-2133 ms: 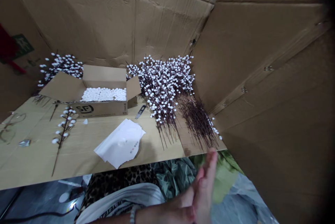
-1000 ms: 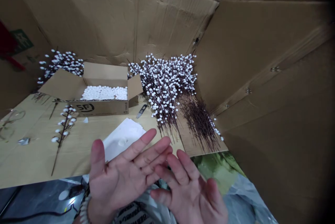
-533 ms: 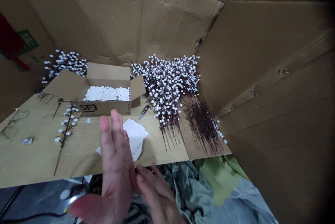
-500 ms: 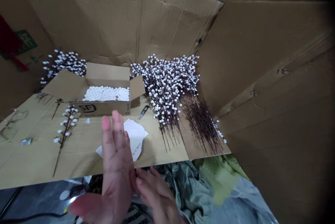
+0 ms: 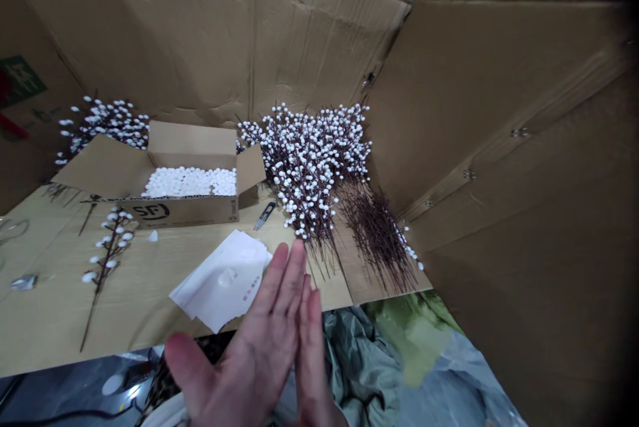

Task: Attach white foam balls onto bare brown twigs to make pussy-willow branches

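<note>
Item: left hand (image 5: 254, 360) and right hand (image 5: 312, 360), both bare, held up with fingers extended and palms nearly together, gripping nothing. We list them as just above the front of the bench (image 5: 150, 294), their fingertips close beside a stack of white paper sheets (image 5: 222, 284). The stack lies on the cardboard-covered bench, in front of an open SF cardboard box (image 5: 180, 211) filled with white foam balls (image 5: 190, 182). The hands hide part of the bench's front edge from view.

Also noted: a small cutter (image 5: 264, 215) beside the box; a large heap of white-berried artificial branches (image 5: 307, 167) with its dark stems (image 5: 377, 237) to the right; a further bunch (image 5: 102, 124) behind the box; one loose branch (image 5: 104, 261) at left. Cardboard walls (image 5: 499, 114) rise behind; crumpled plastic sheeting (image 5: 359, 360) lies below the bench.
</note>
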Available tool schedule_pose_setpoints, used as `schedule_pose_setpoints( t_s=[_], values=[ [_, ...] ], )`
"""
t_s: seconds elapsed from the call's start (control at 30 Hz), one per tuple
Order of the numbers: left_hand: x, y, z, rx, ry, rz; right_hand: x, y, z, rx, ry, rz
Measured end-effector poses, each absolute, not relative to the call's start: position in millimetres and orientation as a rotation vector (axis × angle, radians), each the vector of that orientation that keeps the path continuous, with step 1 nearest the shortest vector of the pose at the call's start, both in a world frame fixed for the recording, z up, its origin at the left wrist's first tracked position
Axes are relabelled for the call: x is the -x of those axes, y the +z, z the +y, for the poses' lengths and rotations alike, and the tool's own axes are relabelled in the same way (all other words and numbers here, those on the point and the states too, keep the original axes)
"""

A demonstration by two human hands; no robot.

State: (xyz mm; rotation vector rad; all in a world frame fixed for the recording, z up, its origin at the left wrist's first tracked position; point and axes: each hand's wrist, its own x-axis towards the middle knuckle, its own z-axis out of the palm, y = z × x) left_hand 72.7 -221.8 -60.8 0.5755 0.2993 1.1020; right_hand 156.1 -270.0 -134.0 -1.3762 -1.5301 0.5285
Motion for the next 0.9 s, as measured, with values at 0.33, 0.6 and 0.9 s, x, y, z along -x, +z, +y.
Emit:
schedule_pose_setpoints(
  t_s=[0.33,0.6,0.9],
  values=[
    [-50.8,-54.1,-210.2,-0.695,0.981,-0.040,-155.6,-60.3,-240.9,0.910,0.847,-0.630],
    [-40.2,-65.5,-224.4,-1.493,1.219,0.426,-149.4,-51.3,-244.5,0.845,1.025,-0.613],
    [-51.2,-50.1,-215.8,-1.407,1.428,0.524,-145.8,-45.8,-244.5,0.774,1.162,-0.607]
  ],
)
